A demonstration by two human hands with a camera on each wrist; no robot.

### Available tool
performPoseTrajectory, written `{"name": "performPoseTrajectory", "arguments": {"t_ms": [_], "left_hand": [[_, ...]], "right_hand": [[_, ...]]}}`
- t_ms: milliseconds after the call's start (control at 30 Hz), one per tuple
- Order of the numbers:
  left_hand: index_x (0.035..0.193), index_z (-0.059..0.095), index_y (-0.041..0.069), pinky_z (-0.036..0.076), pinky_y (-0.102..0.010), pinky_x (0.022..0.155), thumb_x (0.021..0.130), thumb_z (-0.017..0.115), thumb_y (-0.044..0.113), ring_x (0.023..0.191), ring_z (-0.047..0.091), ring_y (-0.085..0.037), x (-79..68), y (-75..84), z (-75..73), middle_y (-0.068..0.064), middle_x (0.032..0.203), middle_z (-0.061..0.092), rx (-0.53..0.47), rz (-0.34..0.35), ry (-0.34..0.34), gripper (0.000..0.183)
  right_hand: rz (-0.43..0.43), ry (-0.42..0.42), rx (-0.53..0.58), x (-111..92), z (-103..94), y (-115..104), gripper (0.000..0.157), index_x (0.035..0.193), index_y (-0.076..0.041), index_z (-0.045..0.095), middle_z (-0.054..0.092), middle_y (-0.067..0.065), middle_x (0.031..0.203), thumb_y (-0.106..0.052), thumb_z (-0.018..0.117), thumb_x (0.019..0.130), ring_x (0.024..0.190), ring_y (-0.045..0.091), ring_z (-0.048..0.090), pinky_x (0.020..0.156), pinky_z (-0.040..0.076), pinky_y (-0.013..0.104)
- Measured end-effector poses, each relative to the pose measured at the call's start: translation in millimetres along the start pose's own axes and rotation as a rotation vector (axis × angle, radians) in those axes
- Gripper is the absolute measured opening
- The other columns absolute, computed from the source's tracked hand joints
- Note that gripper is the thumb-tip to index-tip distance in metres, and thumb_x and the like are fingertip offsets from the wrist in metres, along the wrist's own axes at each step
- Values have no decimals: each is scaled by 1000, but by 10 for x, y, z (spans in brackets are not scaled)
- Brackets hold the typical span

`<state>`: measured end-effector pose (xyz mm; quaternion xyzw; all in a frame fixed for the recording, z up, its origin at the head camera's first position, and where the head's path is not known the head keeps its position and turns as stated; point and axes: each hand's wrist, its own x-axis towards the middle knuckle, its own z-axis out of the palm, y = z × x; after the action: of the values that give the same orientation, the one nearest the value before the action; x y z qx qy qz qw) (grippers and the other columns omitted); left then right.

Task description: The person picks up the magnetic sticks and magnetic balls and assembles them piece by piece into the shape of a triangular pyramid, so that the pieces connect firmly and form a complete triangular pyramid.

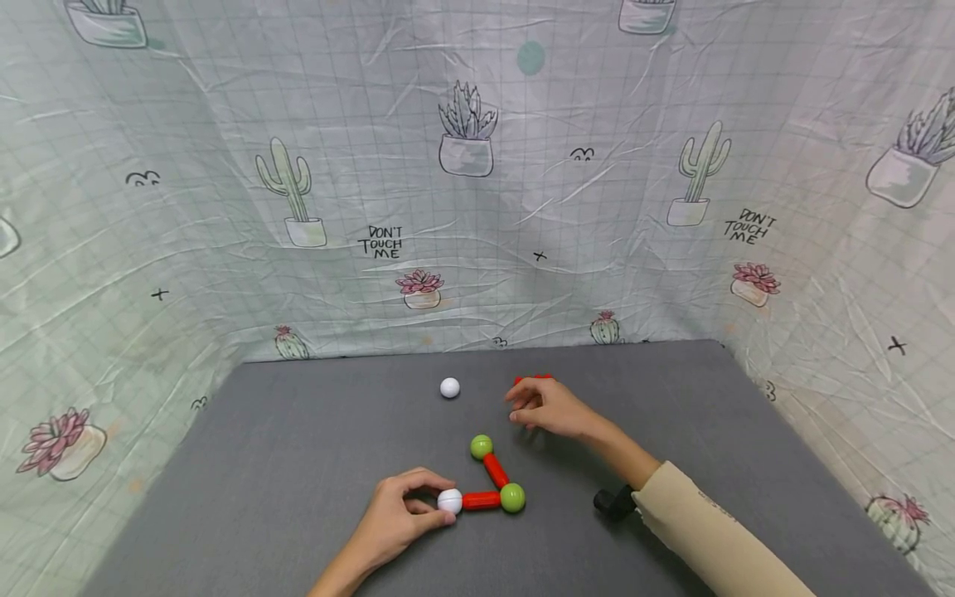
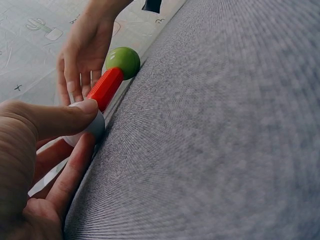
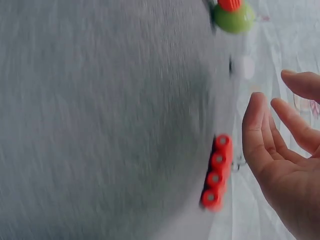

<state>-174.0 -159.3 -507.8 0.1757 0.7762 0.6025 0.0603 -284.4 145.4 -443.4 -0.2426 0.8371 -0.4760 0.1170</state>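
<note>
My left hand (image 1: 399,510) pinches a white ball (image 1: 450,501) between thumb and fingers, low over the grey table. From that ball a red rod (image 1: 481,500) runs right to a green ball (image 1: 512,497). A second red rod (image 1: 496,471) angles back from there to another green ball (image 1: 482,447), so the joined pieces form a V. Further back, my right hand (image 1: 552,406) hovers above the table with fingers loosely bent and nothing in them. Behind it lies a row of several red rods (image 3: 216,172), side by side, mostly covered by the hand in the head view.
A loose white ball (image 1: 450,388) sits toward the back of the grey table (image 1: 313,439). Cloth walls (image 1: 477,207) printed with cacti and potted plants enclose the back and both sides. A black device (image 1: 615,503) is at the right wrist.
</note>
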Motion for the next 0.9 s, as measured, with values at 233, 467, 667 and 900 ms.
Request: {"name": "performPoseTrajectory", "arguments": {"t_ms": [233,467,667,900], "left_hand": [[113,77,9,63,-27,70,77,92,14,83,70,-9,-9,-14,-2,-14,111,73,0,25,-9,39],[113,77,9,63,-28,70,77,92,14,83,70,-9,-7,-17,2,-12,110,74,7,26,-10,39],[113,77,10,63,-26,70,77,92,15,82,70,-9,-4,0,-3,-13,111,73,-3,-2,-11,39],[113,77,9,62,-26,70,77,92,15,81,70,-10,-4,-1,-8,-15,113,73,-4,-9,-16,39]], "right_hand": [[59,103,-55,21,-227,87,35,124,8,65,70,20,105,-8,71,94,87,35,70,79,62,51],[127,208,-112,67,-423,262,36,128,6,64,69,23,115,-6,68,95,89,21,68,80,63,45],[167,242,-145,104,-543,396,40,131,6,62,69,27,121,-7,68,94,88,26,70,76,62,40],[229,176,-160,141,-575,490,45,135,6,60,70,23,112,-11,69,95,81,25,71,74,62,37]]}}
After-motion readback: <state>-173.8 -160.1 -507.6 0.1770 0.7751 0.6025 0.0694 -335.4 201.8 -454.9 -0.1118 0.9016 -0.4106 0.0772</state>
